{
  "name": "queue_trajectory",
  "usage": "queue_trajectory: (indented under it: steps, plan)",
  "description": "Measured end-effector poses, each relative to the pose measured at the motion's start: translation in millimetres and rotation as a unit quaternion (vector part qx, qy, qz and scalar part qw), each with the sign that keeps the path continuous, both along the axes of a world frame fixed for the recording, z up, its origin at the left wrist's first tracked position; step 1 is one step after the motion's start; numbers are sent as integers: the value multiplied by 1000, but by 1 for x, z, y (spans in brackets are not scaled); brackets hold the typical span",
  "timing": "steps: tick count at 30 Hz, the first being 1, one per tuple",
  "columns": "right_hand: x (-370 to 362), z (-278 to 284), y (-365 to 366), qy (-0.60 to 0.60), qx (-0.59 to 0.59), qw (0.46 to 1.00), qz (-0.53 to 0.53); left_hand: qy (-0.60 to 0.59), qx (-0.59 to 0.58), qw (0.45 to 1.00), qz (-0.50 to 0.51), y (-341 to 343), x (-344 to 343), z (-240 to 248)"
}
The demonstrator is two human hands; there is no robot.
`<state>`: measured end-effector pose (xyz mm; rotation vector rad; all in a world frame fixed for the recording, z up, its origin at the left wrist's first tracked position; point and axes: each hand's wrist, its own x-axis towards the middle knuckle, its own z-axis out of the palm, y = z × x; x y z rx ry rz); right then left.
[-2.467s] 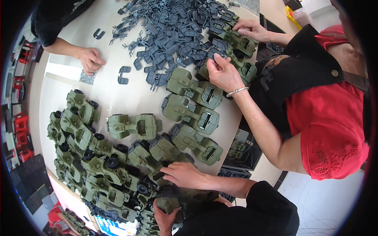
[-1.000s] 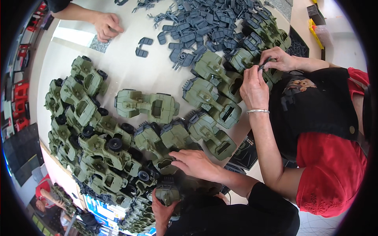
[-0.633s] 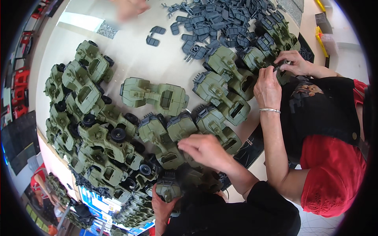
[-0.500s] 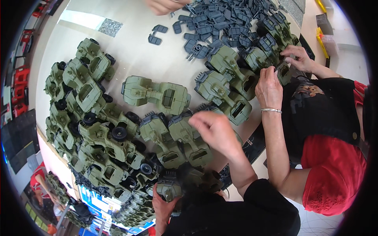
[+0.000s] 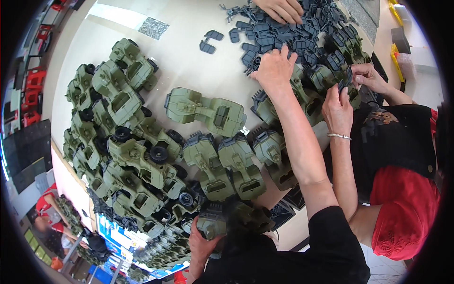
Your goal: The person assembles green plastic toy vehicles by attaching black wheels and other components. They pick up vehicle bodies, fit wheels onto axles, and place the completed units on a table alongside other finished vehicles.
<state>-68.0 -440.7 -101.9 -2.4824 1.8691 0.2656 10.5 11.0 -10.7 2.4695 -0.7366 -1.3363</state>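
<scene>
My left hand (image 5: 203, 242) is closed around the front of an olive-green toy military vehicle (image 5: 211, 223) at the lower middle. Dark blur and my black shirt hide the rest of that vehicle. My right arm stretches far across the table. At its end, my right hand (image 5: 275, 70) has its fingers spread at the near edge of a pile of dark grey plastic parts (image 5: 265, 34). One dark part (image 5: 256, 61) shows beside its fingers; nothing is visibly gripped. Green vehicle bodies (image 5: 240, 168) with dark grey front pieces stand in a row between my hands.
Stacked green vehicles (image 5: 137, 161), some with black wheels, crowd the left. A lone vehicle (image 5: 205, 110) lies mid-table. At right, a co-worker's hands (image 5: 339, 109) hold a small dark part near other vehicles. Another person's hand (image 5: 280, 9) rests over the pile's far side.
My right hand has moved from above the vehicle row forward to the dark parts pile. My left hand stays on its vehicle. A far person's hand has moved right over the pile. The view has shifted.
</scene>
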Motion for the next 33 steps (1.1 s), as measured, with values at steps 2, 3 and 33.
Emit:
queue_trajectory:
  steps: [2, 3, 33]
  plan:
    - [-1, -6, -3, -8, 37, 999, 5, -5, 6, 1000, -12, -2, 0, 1]
    - [-2, -5, -1, -40, 15, 999, 19, 0, 4, 1000, -6, -2, 0, 1]
    - [2, 42, 31, -382, 144, 877, 255, -8, -13, 1000, 24, 2, -2, 2]
